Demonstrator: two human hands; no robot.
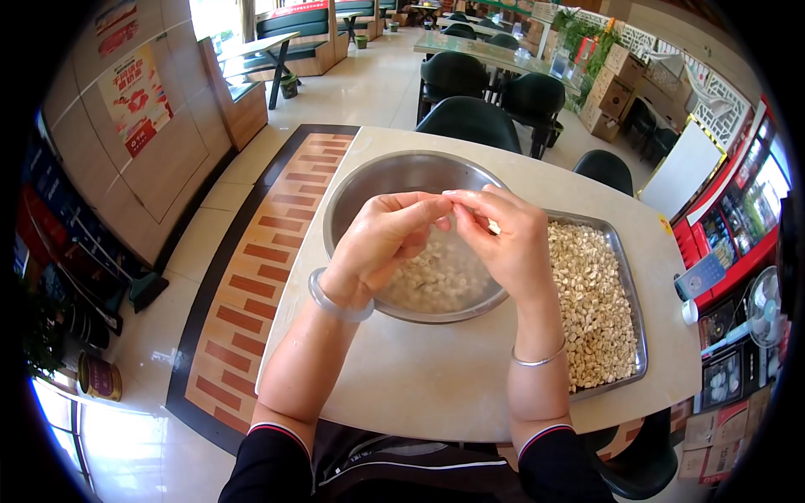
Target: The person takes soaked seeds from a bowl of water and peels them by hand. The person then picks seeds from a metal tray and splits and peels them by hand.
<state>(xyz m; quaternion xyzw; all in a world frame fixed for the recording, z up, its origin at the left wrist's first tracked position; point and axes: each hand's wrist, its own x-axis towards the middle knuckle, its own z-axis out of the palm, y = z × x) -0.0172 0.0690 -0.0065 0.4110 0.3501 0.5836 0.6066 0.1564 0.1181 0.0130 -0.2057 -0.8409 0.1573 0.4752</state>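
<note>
Above the bowl, left hand and right hand pinch, touching.

I see a pale table with a big round bowl and a tray directly on it.

Lit brightly, with daylight from the upper-left window and white glare on the floor; bowed strongly toward black, rounded edges; mostly sharp.

pieces in bowl blurred, tray partly behind right forearm
</note>
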